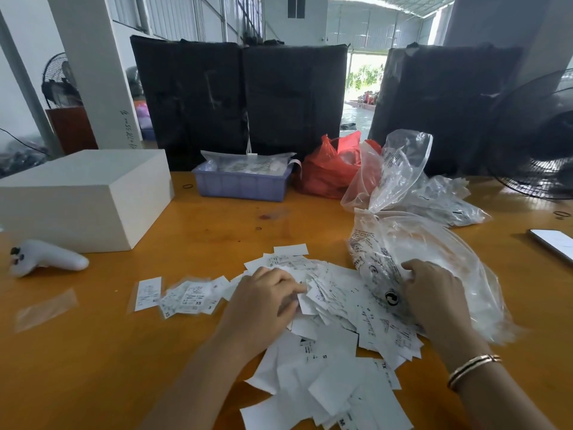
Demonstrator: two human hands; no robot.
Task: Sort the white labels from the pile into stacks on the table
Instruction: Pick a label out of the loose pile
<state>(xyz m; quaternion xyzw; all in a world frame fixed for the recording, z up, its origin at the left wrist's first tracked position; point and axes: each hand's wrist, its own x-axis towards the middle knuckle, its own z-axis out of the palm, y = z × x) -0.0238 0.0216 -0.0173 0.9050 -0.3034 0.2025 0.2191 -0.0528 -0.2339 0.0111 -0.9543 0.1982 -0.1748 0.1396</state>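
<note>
Hidden: fingertips of both hands, buried among paper and plastic; print on most labels too blurred to read. Pile of white labels (328, 330): loose, overlapping slips on the orange counter (108, 352), front centre. Left hand (263, 301): grip curled, pinching labels. Right hand (434, 293): grip curled on a clear plastic bag (434, 252). Leftward: small label stack (183, 297), white controller (46, 257), white box (83, 197).

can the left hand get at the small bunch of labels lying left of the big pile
Probably yes. The left hand rests on the pile, and the small bunch of labels lies just to its left on bare table, with nothing between them.
</note>
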